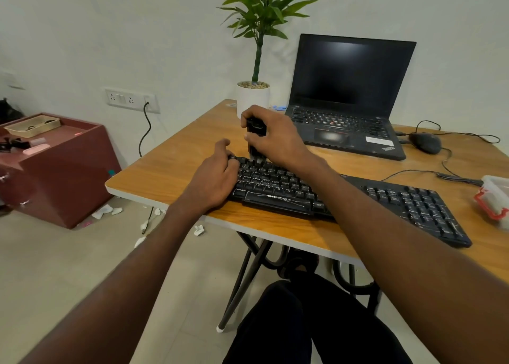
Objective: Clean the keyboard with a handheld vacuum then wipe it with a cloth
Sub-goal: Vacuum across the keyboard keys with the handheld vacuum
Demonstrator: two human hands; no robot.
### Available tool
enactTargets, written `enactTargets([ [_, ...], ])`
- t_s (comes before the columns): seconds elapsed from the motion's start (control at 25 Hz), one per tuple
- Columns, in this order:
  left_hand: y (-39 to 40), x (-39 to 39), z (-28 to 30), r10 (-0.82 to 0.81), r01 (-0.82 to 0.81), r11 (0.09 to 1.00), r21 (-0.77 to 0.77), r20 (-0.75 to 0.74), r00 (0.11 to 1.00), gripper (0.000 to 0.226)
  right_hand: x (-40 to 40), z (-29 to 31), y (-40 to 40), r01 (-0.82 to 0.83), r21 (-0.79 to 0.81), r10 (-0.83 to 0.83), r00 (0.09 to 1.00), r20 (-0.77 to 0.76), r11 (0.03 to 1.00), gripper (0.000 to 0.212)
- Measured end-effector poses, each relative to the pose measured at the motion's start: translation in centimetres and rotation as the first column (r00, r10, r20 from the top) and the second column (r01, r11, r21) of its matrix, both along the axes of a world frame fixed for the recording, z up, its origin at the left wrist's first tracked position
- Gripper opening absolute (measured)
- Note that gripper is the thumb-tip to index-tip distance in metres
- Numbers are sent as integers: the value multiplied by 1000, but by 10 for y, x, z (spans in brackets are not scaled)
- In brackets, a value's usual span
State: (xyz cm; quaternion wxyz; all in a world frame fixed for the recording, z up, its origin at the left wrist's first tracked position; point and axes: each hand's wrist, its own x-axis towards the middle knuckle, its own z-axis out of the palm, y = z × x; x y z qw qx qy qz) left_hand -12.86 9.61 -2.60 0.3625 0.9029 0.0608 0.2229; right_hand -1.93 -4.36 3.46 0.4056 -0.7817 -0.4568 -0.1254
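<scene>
A black full-size keyboard (385, 198) lies across the front of the wooden table (176, 168). My right hand (275, 138) grips a small black handheld vacuum (254, 132) held upright, its nozzle down on the keys at the keyboard's far left corner. My left hand (214, 176) rests on the left end of the keyboard, fingers curled over its edge. No cloth is in view.
An open black laptop (349, 99) stands behind the keyboard, with a potted plant (254, 88) to its left and a wired mouse (425, 142) to its right. A clear box with red clips (495, 198) sits at the right edge. A maroon cabinet (63, 171) stands left of the table.
</scene>
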Motion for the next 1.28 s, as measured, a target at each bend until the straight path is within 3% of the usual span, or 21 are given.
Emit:
enactTargets([
  [0.12, -1, -1, 0, -3, 4, 1000, -23, 11, 1000, 54, 0, -1, 6, -47, 49, 53, 991, -124, 998, 19],
  [0.24, -1, 1, 0, 1, -1, 998, -56, 9, 1000, 59, 1, -2, 17, 9, 59, -5, 998, -63, 998, 19],
  [0.36, 2, 2, -2, 0, -1, 995, -95, -6, 1000, 66, -4, -3, 26, -33, 117, 58, 976, -211, 993, 18],
  [0.44, 3, 2, -3, -4, 5, 994, -105, 8, 1000, 69, -1, -4, 28, 3, 96, 14, 984, -178, 995, 18],
  [0.52, 5, 3, -5, 0, 2, 996, -94, 16, 1000, 68, -2, -5, 21, 94, 34, -92, 995, -49, 995, 22],
  [0.6, 5, 3, -5, 2, -1, 998, -63, 10, 1000, 64, -8, -6, 8, 122, 53, -120, 992, -31, 991, 26],
  [0.68, 1, 2, -3, 17, -17, 1000, -13, -4, 1000, 58, -12, 0, -9, 113, 124, -98, 988, -123, 986, 33],
  [0.76, -3, -3, -5, 54, -64, 986, 152, 68, 996, 51, -11, 9, -34, 156, 150, -126, 973, -193, 976, 41],
  [0.88, -15, -8, -3, 19, -94, 922, 376, 200, 980, 47, -2, 18, -71, 208, 181, -147, 942, -302, 961, 32],
  [1.0, -58, 3, 9, -1, -69, 925, 374, 182, 983, 47, -1, 12, -91, 194, 180, -114, 918, -380, 964, 26],
  [1.16, -108, 18, 5, 23, -70, 905, 421, 115, 993, 49, 4, 3, -107, 143, 89, -106, 937, -332, 986, 19],
  [1.28, -104, 22, -4, 101, -133, 886, 443, 95, 990, 53, 10, 5, -123, 262, 8, -256, 950, -179, 965, 20],
])
